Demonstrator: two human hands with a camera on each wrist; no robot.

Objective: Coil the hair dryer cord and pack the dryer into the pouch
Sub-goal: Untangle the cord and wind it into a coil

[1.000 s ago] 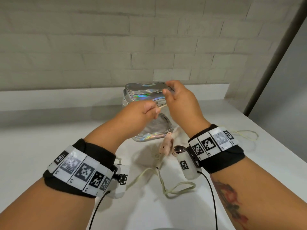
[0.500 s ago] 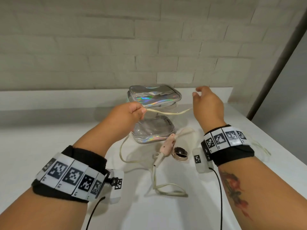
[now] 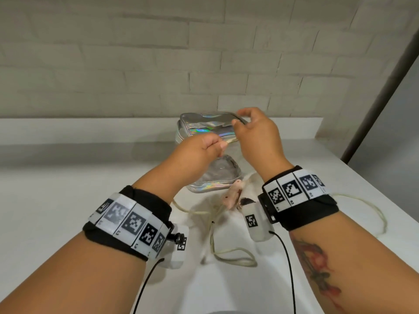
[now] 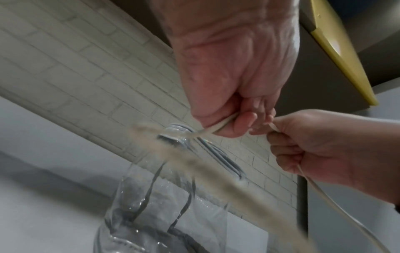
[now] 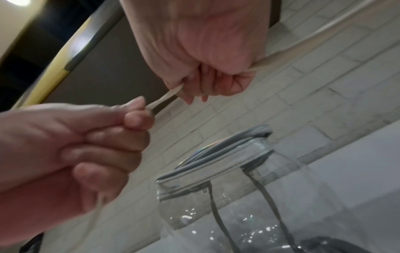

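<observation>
Above the open holographic pouch (image 3: pixel 204 130), my left hand (image 3: pixel 221 145) pinches the cream cord (image 3: pixel 229 257) in a fist. Close beside it, my right hand (image 3: pixel 240 123) grips the same cord, with a short taut piece between them. In the left wrist view the left hand (image 4: pixel 233 123) and right hand (image 4: pixel 288 147) nearly touch, and a blurred cord (image 4: pixel 216 178) strand hangs in front. From the right wrist, the cord (image 5: pixel 164 99) runs from the right hand (image 5: pixel 201 90) to the left hand (image 5: pixel 129 116). The pink hair dryer (image 3: pixel 231 197) lies on the counter below my wrists.
The white counter (image 3: pixel 56 200) ends at a brick wall (image 3: pixel 136 64) with a low ledge. Loose cord loops lie near me and trail off to the right (image 3: pixel 374 211). The counter's right edge runs along a dark post (image 3: pixel 374 105).
My right hand, stretched out to the right half a second ago with the cord drawn taut, has come back to the left hand above the pouch. The left hand kept its hold.
</observation>
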